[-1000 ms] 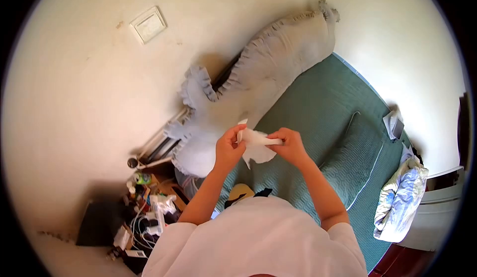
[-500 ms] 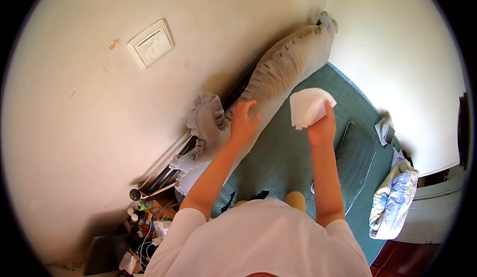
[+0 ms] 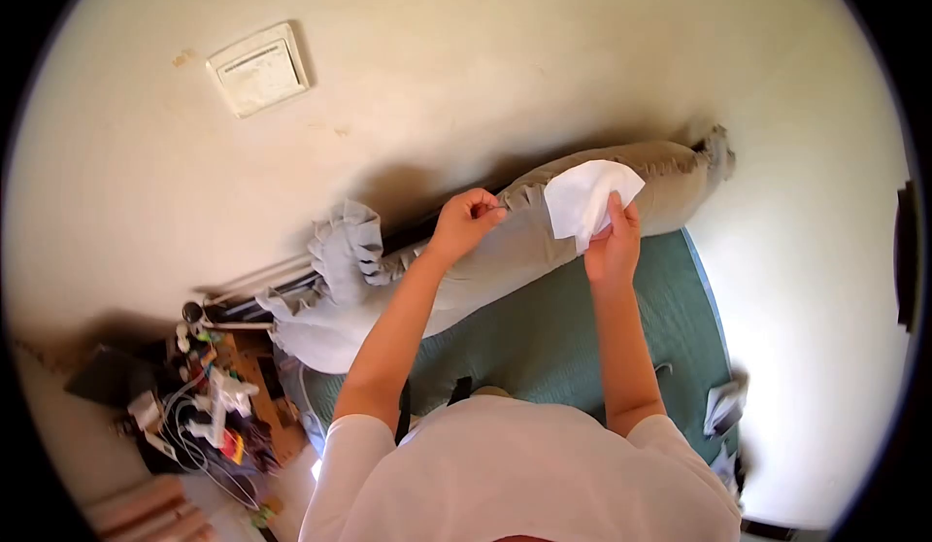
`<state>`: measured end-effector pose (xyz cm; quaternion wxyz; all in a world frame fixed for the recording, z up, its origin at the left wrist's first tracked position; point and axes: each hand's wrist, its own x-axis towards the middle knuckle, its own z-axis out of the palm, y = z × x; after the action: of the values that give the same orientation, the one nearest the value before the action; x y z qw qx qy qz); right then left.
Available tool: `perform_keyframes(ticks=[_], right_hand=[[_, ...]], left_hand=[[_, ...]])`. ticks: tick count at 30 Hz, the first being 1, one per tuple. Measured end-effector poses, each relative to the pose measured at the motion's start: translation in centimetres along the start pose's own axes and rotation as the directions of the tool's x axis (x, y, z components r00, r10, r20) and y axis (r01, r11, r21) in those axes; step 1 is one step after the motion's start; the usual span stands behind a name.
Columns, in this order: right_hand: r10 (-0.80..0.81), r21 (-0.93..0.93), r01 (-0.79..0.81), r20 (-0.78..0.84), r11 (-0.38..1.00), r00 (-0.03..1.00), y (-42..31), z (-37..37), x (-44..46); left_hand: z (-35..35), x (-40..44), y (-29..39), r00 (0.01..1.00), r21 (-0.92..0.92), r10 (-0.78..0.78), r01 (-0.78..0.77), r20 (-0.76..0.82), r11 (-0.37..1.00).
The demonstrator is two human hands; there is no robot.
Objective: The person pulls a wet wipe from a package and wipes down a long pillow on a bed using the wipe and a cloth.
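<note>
My right hand holds a thin white sheet, like a tissue or wipe, pinched at its lower right edge between thumb and fingers. The sheet stands up from the hand with a fold hanging down. To its left, my left hand has thumb and index finger drawn together in a pinch; whether anything small is between them I cannot make out. Behind both hands lies a long grey-beige headboard cover with ruffled edging, along the wall. The left fingertips overlap its ruffle in view; contact cannot be judged.
Below the cover spreads a green quilted bed surface. A switch plate is on the wall at upper left. Cluttered small items and cables fill a stand at lower left. A grey-white item lies at the bed's right edge.
The view has turned, so the cover now runs more level across it. My left fingers have closed from a loose spread into a pinch. The white sheet stays in my right hand.
</note>
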<state>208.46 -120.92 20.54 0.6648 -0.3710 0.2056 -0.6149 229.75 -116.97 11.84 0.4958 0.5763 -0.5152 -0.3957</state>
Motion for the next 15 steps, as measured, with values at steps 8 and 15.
perform_keyframes(ticks=[8, 15], right_hand=[[-0.234, -0.703, 0.584, 0.538, 0.405, 0.810, 4.6, -1.3, 1.5], [-0.139, -0.682, 0.731, 0.723, 0.012, 0.677, 9.9, 3.5, 1.5]], left_hand=[[2.2, -1.3, 1.4, 0.983, -0.696, -0.146, 0.027, -0.112, 0.718], [3.7, -1.3, 1.4, 0.929, -0.883, -0.287, -0.080, -0.234, 0.462]])
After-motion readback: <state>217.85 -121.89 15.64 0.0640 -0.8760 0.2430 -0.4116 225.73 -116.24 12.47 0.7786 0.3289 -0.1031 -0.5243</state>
